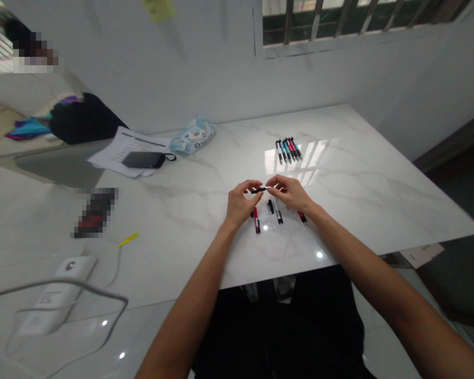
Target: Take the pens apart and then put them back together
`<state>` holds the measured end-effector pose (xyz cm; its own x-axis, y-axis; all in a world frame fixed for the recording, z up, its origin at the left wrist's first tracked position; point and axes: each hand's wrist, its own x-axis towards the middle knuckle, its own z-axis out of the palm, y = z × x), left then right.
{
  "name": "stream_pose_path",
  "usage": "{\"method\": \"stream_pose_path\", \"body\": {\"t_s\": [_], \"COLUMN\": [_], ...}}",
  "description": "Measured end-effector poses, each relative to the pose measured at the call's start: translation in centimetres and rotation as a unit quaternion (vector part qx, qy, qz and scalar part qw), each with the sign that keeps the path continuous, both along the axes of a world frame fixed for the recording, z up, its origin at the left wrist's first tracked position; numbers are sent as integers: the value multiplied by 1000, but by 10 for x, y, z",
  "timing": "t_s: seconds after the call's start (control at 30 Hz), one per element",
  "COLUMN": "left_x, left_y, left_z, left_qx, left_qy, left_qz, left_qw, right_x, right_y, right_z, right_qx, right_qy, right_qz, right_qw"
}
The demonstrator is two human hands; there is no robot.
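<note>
Tabletop: white, marbled.
Left hand: pinches black pen part.
Right hand: fingertips closed on its pale end.
Pen row: beyond right hand.
Red pen piece: nearside of left hand.
Black pen part: between hands.

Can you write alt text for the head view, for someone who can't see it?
A person's left hand holds a small black piece, the right hand at its end, over a white table. Pen parts lie nearer, a row of pens farther off.
</note>
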<state>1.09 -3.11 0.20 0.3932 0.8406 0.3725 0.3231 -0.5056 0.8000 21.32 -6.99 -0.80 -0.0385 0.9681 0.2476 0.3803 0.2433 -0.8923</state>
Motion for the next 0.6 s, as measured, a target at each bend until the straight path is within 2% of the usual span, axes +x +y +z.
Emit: {"method": "stream_pose_path", "body": {"t_s": [0.27,0.6], "left_x": [0,1], "left_y": [0,0], "left_z": [0,-2], "left_qx": [1,6], "left_qy": [-5,3], "left_qz": [-7,-11], "left_qw": [1000,1000], "right_x": [1,3], "right_y": [-1,-1], "right_z": [4,5], "right_qx": [28,21], "right_qy": [-41,-58], "right_qz": [-7,11], "right_qw": [999,998]}}
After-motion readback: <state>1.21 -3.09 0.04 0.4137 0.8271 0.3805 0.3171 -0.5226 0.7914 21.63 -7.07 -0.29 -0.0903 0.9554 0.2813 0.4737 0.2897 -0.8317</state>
